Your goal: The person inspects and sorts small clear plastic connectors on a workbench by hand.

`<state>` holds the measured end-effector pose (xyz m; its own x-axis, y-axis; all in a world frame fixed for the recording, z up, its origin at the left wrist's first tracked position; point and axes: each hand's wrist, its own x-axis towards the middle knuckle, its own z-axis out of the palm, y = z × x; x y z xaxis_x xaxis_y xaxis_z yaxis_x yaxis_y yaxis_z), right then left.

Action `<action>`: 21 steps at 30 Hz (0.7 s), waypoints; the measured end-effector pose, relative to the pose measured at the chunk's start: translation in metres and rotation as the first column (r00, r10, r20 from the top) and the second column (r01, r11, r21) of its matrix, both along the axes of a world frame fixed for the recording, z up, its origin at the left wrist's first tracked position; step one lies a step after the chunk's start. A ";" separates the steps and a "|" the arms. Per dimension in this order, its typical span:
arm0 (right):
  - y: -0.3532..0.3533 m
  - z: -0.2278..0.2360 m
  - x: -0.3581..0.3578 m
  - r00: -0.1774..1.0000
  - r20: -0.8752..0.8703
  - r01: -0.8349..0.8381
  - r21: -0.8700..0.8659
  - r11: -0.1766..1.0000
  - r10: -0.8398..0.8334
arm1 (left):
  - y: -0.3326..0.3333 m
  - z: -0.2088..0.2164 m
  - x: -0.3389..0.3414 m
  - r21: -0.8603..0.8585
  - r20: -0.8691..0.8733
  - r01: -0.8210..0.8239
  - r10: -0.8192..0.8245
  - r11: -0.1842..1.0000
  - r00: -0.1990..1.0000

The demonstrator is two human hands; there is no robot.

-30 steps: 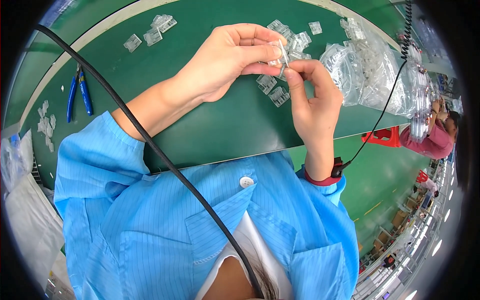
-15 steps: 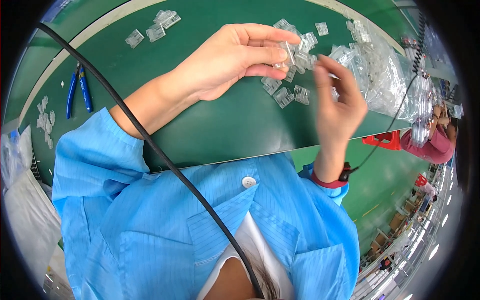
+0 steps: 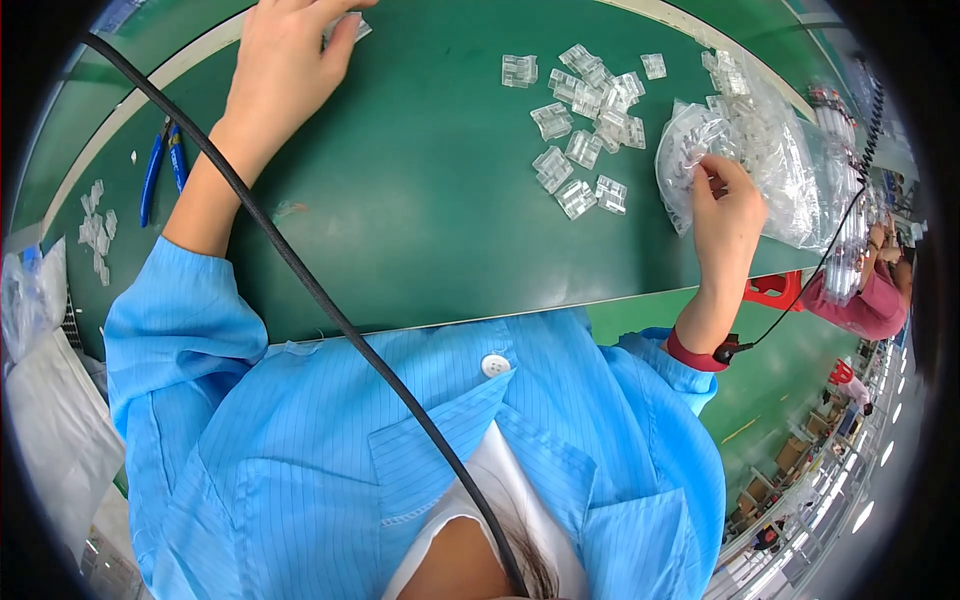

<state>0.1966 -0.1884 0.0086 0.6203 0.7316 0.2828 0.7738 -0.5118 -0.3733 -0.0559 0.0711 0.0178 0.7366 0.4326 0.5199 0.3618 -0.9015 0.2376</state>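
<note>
My left hand (image 3: 285, 60) is at the far left of the green table, partly cut off by the top edge of the view. Its thumb and forefinger close about a clear plastic piece (image 3: 362, 28), though the fingertips barely show. Pinched fingers of my right hand (image 3: 733, 205) are at the mouth of a clear plastic bag (image 3: 675, 150) full of similar pieces; what they grip, if anything, is hidden. Between the hands, several loose clear plastic pieces (image 3: 583, 148) lie scattered beside the bag.
Blue-handled pliers (image 3: 153, 180) and a cluster of small clear scraps (image 3: 97, 230) lie at the left. A black cable (image 3: 300, 285) crosses the view diagonally. A thin cord runs from my right wristband (image 3: 693, 355). Beyond the table's right end are a red stool (image 3: 775, 290) and another person's sleeve (image 3: 860, 305).
My left hand has moved far left, carrying a clear piece away from the loose pile. My right hand has gone right, from beside the pile to the bag.
</note>
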 end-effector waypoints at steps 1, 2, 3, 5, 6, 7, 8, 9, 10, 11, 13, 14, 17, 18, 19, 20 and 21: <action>0.000 -0.001 0.000 1.000 0.015 0.019 0.002 1.000 -0.019 | -0.009 0.006 0.007 0.084 0.031 0.019 -0.022 0.996 0.999; -0.001 -0.001 0.000 0.999 0.031 0.038 0.005 0.999 -0.038 | -0.011 0.002 0.014 0.070 0.035 0.111 -0.114 0.991 0.993; -0.002 -0.001 -0.001 0.999 0.029 0.032 0.007 0.999 -0.032 | -0.013 -0.002 0.021 0.060 0.041 0.199 -0.202 0.978 0.979; -0.003 0.002 -0.002 0.998 0.063 0.019 -0.056 0.998 -0.015 | -0.024 0.003 0.050 -0.001 0.085 0.470 -0.468 0.883 0.879; -0.003 0.001 0.000 0.998 0.064 0.022 -0.052 0.998 -0.019 | -0.022 -0.005 0.061 0.090 0.035 0.551 -0.555 0.830 0.831; -0.002 0.003 -0.001 0.999 0.048 -0.002 -0.073 0.997 0.005 | -0.020 -0.014 0.067 0.176 -0.020 0.620 -0.627 0.765 0.779; -0.001 0.006 -0.001 0.999 0.030 -0.026 -0.093 0.995 0.029 | -0.019 -0.024 0.069 0.135 -0.113 0.595 -0.585 0.792 0.803; -0.003 0.007 -0.001 0.999 0.031 -0.016 -0.092 0.996 0.019 | -0.020 -0.018 0.071 0.136 -0.112 0.603 -0.592 0.786 0.798; -0.004 0.009 -0.001 0.999 0.046 -0.020 -0.116 0.993 0.026 | -0.020 -0.011 0.073 0.068 -0.277 0.597 -0.560 0.799 0.781; -0.005 0.009 0.000 0.998 0.059 -0.024 -0.140 0.990 0.033 | -0.020 -0.006 0.074 0.003 -0.435 0.580 -0.521 0.815 0.735; -0.004 0.009 -0.004 0.997 0.075 -0.003 -0.120 0.993 0.012 | -0.018 -0.008 0.071 0.023 -0.425 0.558 -0.497 0.830 0.757; -0.004 0.009 -0.005 0.996 0.094 0.014 -0.099 0.995 -0.005 | -0.017 -0.009 0.070 0.045 -0.413 0.531 -0.468 0.846 0.781; -0.010 0.006 -0.006 0.997 0.020 0.077 0.016 0.997 -0.078 | -0.027 0.009 0.063 -0.178 -0.310 0.466 -0.498 0.867 0.810; -0.010 0.006 -0.007 0.997 0.020 0.075 0.015 0.997 -0.076 | -0.028 0.009 0.060 -0.179 -0.311 0.464 -0.497 0.868 0.810; -0.010 0.006 -0.008 0.994 -0.057 0.094 0.070 0.993 -0.090 | -0.028 0.009 0.057 -0.255 -0.230 0.440 -0.496 0.861 0.837; -0.009 0.006 -0.009 0.986 -0.133 0.115 0.123 0.986 -0.098 | -0.030 0.008 0.053 -0.330 -0.148 0.419 -0.485 0.846 0.862; -0.008 0.007 -0.009 0.987 -0.128 0.113 0.121 0.986 -0.098 | -0.035 0.006 0.053 -0.330 -0.143 0.420 -0.485 0.845 0.863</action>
<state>0.1872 -0.1960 0.0152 0.7276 0.6230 0.2871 0.6627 -0.5305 -0.5286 -0.0027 0.0363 0.0242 0.9634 0.1255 0.2367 0.0003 -0.8841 0.4674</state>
